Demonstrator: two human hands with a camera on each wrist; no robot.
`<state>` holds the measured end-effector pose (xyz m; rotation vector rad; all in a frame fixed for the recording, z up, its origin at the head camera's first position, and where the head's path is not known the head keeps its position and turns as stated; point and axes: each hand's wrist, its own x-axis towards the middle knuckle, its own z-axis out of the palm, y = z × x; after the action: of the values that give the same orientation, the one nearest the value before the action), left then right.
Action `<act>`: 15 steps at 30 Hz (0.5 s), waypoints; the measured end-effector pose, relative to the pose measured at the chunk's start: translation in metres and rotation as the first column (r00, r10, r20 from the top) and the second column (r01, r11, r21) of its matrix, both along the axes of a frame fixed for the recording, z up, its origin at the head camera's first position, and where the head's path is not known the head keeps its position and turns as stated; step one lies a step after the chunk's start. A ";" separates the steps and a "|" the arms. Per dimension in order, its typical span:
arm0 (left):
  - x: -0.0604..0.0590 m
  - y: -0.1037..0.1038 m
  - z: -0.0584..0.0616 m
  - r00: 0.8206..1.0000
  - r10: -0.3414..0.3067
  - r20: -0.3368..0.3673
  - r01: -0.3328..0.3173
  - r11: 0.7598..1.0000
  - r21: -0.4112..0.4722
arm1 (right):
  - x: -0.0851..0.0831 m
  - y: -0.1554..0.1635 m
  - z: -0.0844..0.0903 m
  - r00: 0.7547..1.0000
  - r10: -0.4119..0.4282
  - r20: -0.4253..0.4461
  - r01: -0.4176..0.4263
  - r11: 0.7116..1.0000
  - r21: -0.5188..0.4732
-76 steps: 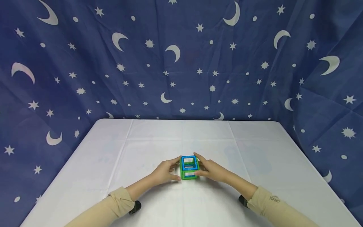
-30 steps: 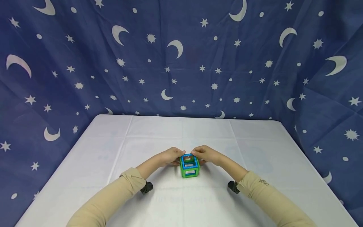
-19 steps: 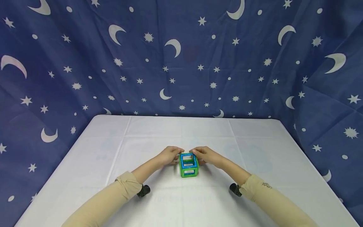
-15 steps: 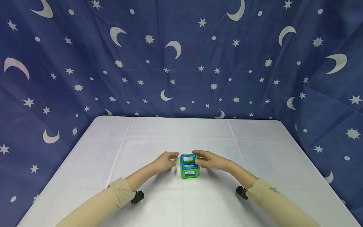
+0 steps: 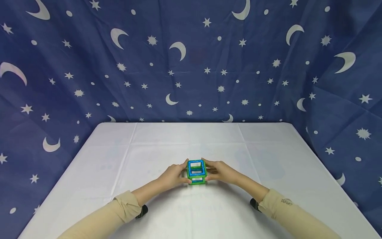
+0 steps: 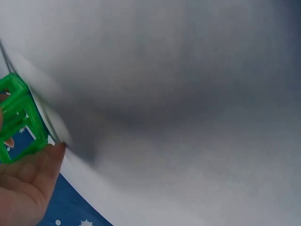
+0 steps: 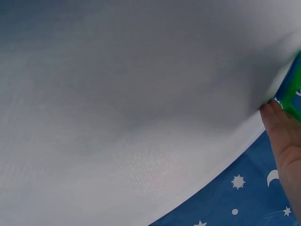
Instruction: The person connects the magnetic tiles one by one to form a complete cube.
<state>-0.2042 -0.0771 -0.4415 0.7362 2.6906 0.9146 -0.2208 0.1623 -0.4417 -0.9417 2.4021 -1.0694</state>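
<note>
Open-frame cube (image 5: 196, 171): blue top, green sides.

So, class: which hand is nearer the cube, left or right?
Neither is clearly nearer: both touch it. The left hand grips the left side of the cube, and the right hand grips its right side, with the cube held between them above the table.

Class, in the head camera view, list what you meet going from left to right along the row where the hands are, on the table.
Left sleeve → left hand → green and blue cube → right hand → right sleeve.
</note>
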 end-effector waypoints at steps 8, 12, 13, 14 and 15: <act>-0.008 -0.001 0.004 0.999 -0.034 -0.006 0.034 0.998 -0.059 | 0.003 -0.003 -0.003 0.996 -0.074 -0.040 0.076 0.996 0.048; -0.010 0.001 -0.002 1.000 -0.022 0.000 0.022 0.997 -0.069 | 0.007 -0.007 -0.006 0.986 -0.123 -0.112 0.139 0.978 0.152; -0.010 0.002 -0.004 1.000 -0.021 -0.011 0.020 0.997 -0.078 | 0.007 -0.008 -0.007 0.984 -0.129 -0.126 0.150 0.973 0.176; -0.011 0.003 -0.006 0.999 -0.021 -0.030 0.018 0.996 -0.087 | 0.008 -0.008 -0.007 0.981 -0.135 -0.139 0.161 0.968 0.193; -0.010 0.004 -0.007 0.999 -0.016 -0.046 0.012 0.995 -0.098 | 0.009 -0.009 -0.007 0.979 -0.138 -0.152 0.169 0.963 0.210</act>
<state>-0.2143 -0.0732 -0.4484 0.7639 2.7447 0.7651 -0.2121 0.1537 -0.4492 -0.7845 2.6770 -0.7854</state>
